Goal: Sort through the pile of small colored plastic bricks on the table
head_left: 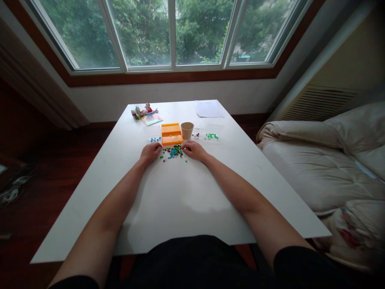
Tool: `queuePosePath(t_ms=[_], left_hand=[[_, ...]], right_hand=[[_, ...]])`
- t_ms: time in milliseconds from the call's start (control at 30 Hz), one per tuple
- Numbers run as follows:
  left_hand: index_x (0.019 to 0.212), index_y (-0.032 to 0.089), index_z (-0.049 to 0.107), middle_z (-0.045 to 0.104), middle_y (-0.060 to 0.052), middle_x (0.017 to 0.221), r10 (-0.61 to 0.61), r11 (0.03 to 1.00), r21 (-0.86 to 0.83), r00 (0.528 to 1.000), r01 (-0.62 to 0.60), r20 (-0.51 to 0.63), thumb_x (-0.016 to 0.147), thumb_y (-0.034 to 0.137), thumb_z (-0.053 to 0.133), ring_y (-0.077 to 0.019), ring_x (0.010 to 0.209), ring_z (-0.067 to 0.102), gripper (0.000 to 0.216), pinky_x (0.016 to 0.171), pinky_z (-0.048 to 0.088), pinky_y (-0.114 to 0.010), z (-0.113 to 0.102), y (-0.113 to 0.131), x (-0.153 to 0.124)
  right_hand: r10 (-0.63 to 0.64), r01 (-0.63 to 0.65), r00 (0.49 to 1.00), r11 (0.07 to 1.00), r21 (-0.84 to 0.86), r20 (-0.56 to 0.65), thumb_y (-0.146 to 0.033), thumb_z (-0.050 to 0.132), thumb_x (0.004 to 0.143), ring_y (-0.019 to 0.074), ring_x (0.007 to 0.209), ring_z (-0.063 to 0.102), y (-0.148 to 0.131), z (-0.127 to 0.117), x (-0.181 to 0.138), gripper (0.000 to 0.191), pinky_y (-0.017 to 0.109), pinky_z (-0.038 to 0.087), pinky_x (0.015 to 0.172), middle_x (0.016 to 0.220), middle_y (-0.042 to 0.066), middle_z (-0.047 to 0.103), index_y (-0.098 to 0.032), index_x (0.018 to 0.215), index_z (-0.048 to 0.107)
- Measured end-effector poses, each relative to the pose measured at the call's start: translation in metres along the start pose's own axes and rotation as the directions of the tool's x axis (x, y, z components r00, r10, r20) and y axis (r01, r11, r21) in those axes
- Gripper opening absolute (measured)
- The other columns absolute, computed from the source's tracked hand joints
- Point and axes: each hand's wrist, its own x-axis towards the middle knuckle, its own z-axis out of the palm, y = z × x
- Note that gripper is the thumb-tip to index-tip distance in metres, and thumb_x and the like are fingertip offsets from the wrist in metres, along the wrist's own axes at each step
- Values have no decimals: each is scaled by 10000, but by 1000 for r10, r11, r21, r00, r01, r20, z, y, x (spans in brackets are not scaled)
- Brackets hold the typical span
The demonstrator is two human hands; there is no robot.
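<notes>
A loose pile of small green, blue and dark red beads or tiny bricks [175, 151] lies on the white table. My left hand [150, 152] rests at the pile's left edge, its fingers curled together; whatever is in them is too small to make out. At the right edge is my right hand [195, 151], thumb and fingers pinched close to the pieces, their tips too small to read. Just behind the pile sits an orange tray [172, 133] with two sections. A brown paper cup [187, 131] stands upright against its right side.
Blue pieces [155, 139] lie left of the orange tray, dark red ones [196, 135] and green ones [212, 137] right of the cup, apparently in clear trays. Small figurines [143, 111], a pastel card [152, 119] and white paper [209, 108] lie farther back. A sofa [319, 160] stands right.
</notes>
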Motion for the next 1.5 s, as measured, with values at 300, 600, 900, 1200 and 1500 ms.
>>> queuePosePath(t_ms=[300, 600, 900, 1200, 1500], left_hand=[[1025, 241, 770, 753, -47, 960, 14, 1000, 6, 1000, -14, 6, 903, 328, 543, -199, 830, 638, 272, 737, 446, -291, -1, 1, 0], [1028, 241, 771, 759, -50, 981, -12, 1000, 19, 1000, 12, 12, 907, 336, 550, -202, 852, 646, 269, 743, 451, -286, -2, 3, -1], [1015, 245, 775, 753, -57, 957, 11, 1000, 19, 1000, -11, -2, 907, 326, 544, -212, 845, 645, 268, 750, 454, -298, -2, 3, -1], [1016, 239, 765, 758, -56, 997, 19, 999, 25, 1000, -19, 6, 915, 336, 540, -209, 853, 647, 265, 740, 447, -298, -2, 2, 0], [1022, 234, 766, 757, -59, 989, 20, 1000, 7, 1000, -20, 7, 909, 350, 542, -209, 848, 642, 276, 733, 443, -295, -2, 1, 0]], right_hand=[[3, -3, 1000, 1000, 3, -8, -232, 630, 892, 153, 757, 536, 0, 0, -1, 146, 254, 396, 721, 797, 24, 622, -206, 959, 756], [23, -23, 1000, 1000, 7, -4, -224, 640, 879, 155, 762, 531, -2, -1, 0, 137, 252, 394, 723, 792, 24, 627, -202, 950, 756], [18, -18, 1000, 1000, -8, 6, -223, 630, 889, 164, 774, 544, -3, -3, 0, 148, 262, 404, 735, 822, 33, 645, -208, 962, 758], [34, -34, 999, 999, -14, 14, -232, 634, 887, 159, 778, 541, -2, -2, 0, 153, 256, 393, 727, 831, 33, 647, -206, 969, 761], [22, -22, 1000, 1000, -6, 10, -232, 640, 886, 161, 772, 543, -2, -2, -1, 148, 259, 391, 724, 831, 34, 650, -208, 966, 762]])
